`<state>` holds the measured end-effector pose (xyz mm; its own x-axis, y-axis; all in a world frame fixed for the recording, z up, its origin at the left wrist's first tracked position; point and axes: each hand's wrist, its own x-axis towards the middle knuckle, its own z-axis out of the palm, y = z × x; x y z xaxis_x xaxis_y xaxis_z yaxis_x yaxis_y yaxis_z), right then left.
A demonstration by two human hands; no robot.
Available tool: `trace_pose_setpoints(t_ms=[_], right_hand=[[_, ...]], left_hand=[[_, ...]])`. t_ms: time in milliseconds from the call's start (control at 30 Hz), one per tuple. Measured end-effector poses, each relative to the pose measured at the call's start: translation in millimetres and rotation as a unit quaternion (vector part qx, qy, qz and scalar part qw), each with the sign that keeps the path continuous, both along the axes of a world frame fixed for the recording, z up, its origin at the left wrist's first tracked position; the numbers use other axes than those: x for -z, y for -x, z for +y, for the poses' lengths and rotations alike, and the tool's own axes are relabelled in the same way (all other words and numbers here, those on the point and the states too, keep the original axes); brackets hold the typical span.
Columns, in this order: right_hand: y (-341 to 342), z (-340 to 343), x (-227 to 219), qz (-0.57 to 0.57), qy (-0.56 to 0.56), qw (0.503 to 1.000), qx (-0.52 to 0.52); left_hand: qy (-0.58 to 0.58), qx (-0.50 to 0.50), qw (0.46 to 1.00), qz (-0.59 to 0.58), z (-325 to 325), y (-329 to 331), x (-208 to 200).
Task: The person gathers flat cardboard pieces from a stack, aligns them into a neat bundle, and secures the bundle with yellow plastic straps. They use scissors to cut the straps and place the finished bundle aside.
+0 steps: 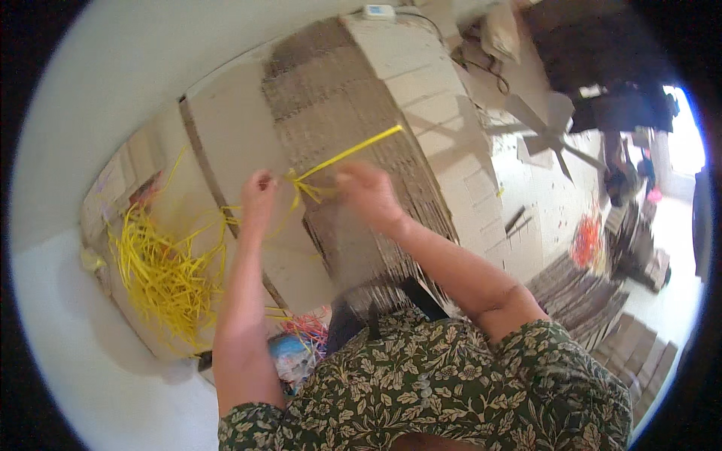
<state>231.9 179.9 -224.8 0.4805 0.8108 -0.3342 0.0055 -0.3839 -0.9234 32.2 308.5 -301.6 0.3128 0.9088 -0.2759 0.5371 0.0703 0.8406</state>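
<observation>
My left hand (259, 192) is closed, its fingers curled together beside a yellow strip (353, 152). It seems to pinch one end, though the fingertips show poorly. Between the hands the strip bunches into a knot or loop, with short tails hanging down and one long end slanting up to the right. Just right of that bunch, my right hand (368, 194) is bent inward and smeared by motion, so its grip is unclear. Under both hands lies a long row of brown-grey layered cardboard pieces (331, 83), packed edge to edge on the table.
A tangled heap of yellow strips (162, 274) lies on the table's left. Pale flat sheets (429, 98) border the cardboard row on the right. A fan (549, 135) stands at the right. More cardboard stacks (579, 297) and red strips (587, 240) lie beyond my right elbow.
</observation>
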Motion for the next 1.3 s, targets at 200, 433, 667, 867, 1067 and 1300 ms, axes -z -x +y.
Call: trace_pose_setpoints(t_ms=[200, 433, 667, 867, 1067, 1300], right_hand=[[-118.9, -167.1, 34.9, -0.229, 0.184, 0.938, 0.182], [-52.4, -251.6, 124.6, -0.192, 0.105, 0.974, -0.061], [-73.8, -280.0, 179.7, 0.017, 0.224, 0.974, 0.032], [-98.6, -241.5, 288.5, -0.029, 0.407, 0.912, 0.032], [-106.7, -168.4, 220.0, -0.135, 0.376, 0.916, -0.014], [-129.3, -97.9, 170.2, 0.246, 0.072, 0.859, 0.444]], left_hand=[[-0.267, 0.104, 0.958, 0.003, -60.9, -55.0, -91.9], [-0.281, 0.549, 0.787, -0.005, -197.9, -186.2, -61.9], [-0.215, 0.683, 0.683, 0.141, -203.1, -194.7, -69.1], [-0.198, 0.709, 0.657, 0.162, -209.7, -178.9, -73.2], [-0.207, 0.701, 0.660, 0.173, -211.0, -164.3, -74.0], [-0.222, 0.677, 0.687, 0.145, -215.4, -161.3, -74.0]])
